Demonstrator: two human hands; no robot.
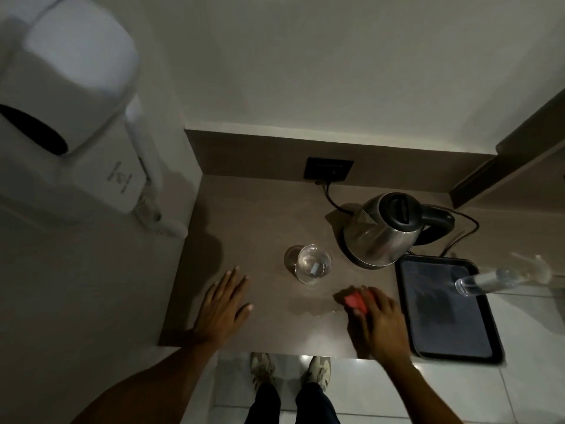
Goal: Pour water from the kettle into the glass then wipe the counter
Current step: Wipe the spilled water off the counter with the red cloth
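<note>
Nearest, the left hand (221,304) lies flat and open on the brown stone-look counter (244,215), fingers spread, holding nothing and seemingly bracing. Level with it, the right hand (377,316) presses down on a small red cloth (354,299), fingers curled over it, beside a thin wet smear (318,312) near the counter's front edge. Wiping looks to be the step in hand, since the clear drinking glass (308,263) just beyond the cloth already holds water. That glass is the main hazard: a wide sweep leftward or away could clip it and tip it, undoing the wipe. To the right, a dark rectangular tray (443,332) overhangs the counter's front edge, so a nudge from the wrist might shift it further out. A clear plastic bottle (477,281) shows blurred over the tray's far end; whether it rests there I cannot tell. Farther back, the stainless steel electric kettle with a black lid and handle (382,234) stands on its base, its black cord (333,203) running to a dark wall socket (328,169); water pushed that way could reach the base.
</note>
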